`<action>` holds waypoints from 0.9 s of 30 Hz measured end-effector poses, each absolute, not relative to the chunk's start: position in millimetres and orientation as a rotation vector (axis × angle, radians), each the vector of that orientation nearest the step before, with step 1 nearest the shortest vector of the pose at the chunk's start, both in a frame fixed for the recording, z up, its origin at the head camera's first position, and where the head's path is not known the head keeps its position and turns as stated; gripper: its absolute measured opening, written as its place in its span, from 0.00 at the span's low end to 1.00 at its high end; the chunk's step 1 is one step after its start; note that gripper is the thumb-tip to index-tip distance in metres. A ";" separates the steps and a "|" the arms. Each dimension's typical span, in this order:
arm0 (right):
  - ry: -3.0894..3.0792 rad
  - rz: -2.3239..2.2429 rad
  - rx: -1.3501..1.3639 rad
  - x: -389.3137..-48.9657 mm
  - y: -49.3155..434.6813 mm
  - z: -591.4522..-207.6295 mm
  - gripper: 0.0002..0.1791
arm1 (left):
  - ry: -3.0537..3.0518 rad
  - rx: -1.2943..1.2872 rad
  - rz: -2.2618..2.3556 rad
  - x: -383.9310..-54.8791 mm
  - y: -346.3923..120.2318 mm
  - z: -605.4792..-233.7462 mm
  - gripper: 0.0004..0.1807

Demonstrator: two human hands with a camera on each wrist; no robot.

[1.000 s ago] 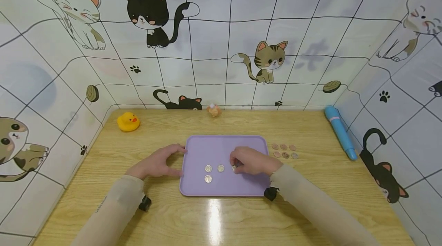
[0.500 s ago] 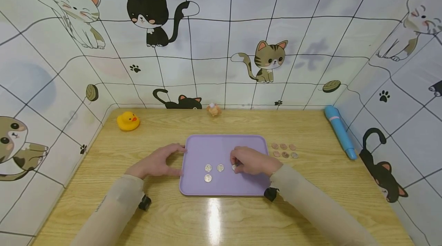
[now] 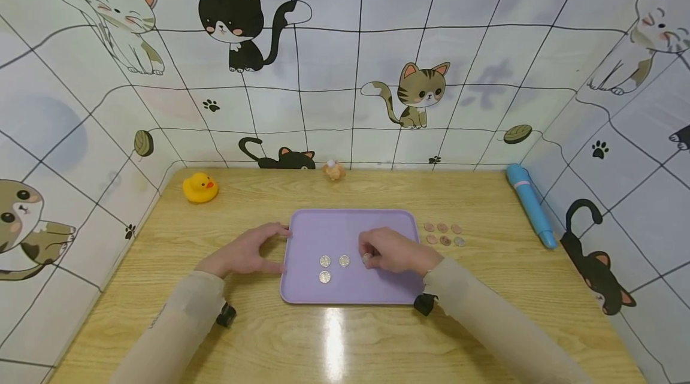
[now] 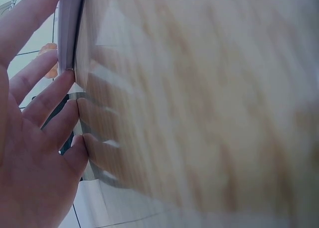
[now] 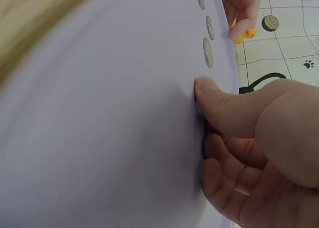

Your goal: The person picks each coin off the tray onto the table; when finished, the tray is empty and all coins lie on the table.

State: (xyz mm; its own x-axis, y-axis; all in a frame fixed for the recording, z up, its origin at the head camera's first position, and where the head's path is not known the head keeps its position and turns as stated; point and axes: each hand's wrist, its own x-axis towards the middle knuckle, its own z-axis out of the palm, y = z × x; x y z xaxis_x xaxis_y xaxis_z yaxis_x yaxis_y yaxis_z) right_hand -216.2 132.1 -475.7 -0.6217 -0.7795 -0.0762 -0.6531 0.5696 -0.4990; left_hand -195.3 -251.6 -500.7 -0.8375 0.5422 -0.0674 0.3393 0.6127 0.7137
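A purple tray (image 3: 345, 294) lies on the wooden table. At its left edge my left hand (image 3: 245, 252) touches the rim with thumb and fingertips, fingers spread; the left wrist view shows fingers (image 4: 50, 96) along the tray's side. Over the tray's right half, my right hand (image 3: 396, 250) pinches a silvery coin (image 3: 366, 258) low against the surface. In the right wrist view the thumb (image 5: 219, 101) and curled fingers mostly hide that coin. Left of it lie a coin (image 3: 344, 260), another coin (image 3: 325, 261) and, nearer the front, a third coin (image 3: 324, 277).
Right of the tray, several coppery coins (image 3: 442, 228) and a greyer coin (image 3: 459, 241) lie in two rows on the table (image 3: 259, 336). A rubber duck (image 3: 200, 188) sits back left, a small orange figure (image 3: 333, 171) at the back, a blue stick-like object (image 3: 530, 205) at right.
Both hands keep almost the same places. The coin under the right fingertips shows slightly more than before; the whole head view has shifted up a little.
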 end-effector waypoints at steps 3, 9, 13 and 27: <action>2.503 -0.699 -1.176 -215.7 134.2 -473.8 0.10 | 2.561 0.706 1.048 -195.0 -251.8 -500.8 0.41; 2.488 -0.786 -1.122 -219.5 141.3 -475.7 0.08 | 2.560 0.690 1.042 -194.7 -251.9 -501.2 0.42; 2.460 -0.837 -1.090 -222.0 146.2 -476.7 0.08 | 2.567 0.708 1.048 -195.6 -251.5 -500.8 0.42; 2.406 -1.004 -1.015 -219.9 162.4 -476.9 0.03 | 2.569 0.710 1.034 -195.4 -251.6 -498.6 0.41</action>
